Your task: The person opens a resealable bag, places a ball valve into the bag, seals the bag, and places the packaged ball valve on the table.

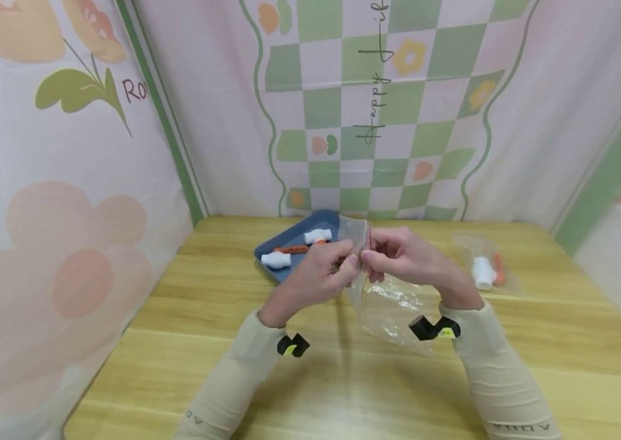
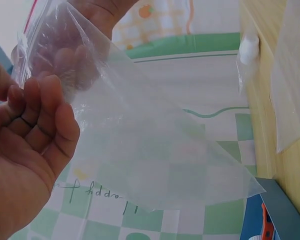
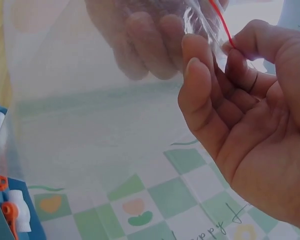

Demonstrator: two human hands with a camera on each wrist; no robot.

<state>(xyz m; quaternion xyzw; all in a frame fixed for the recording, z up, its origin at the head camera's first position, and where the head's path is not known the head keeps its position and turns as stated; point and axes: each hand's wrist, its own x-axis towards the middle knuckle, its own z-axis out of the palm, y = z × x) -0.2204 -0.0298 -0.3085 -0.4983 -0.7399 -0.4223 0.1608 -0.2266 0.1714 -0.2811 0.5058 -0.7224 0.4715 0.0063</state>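
Both hands hold a clear zip-lock bag [image 1: 353, 230] with a red line along its mouth, raised over the table. My left hand [image 1: 317, 274] pinches the mouth between thumb and fingers. Close beside it, my right hand [image 1: 412, 260] pinches the same edge near the red line. In the left wrist view the bag [image 2: 140, 140] hangs flat with nothing inside, and the right hand's fingers show through the film. The left hand [image 3: 145, 47] appears behind the plastic in the right wrist view.
A blue tray [image 1: 268, 243] at the back holds white pipe valves [image 1: 275, 260] with orange handles. Another clear bag [image 1: 398, 315] lies on the wooden table [image 1: 178, 366] below the hands. At right, a bagged white valve [image 1: 483, 273] with an orange piece lies flat.
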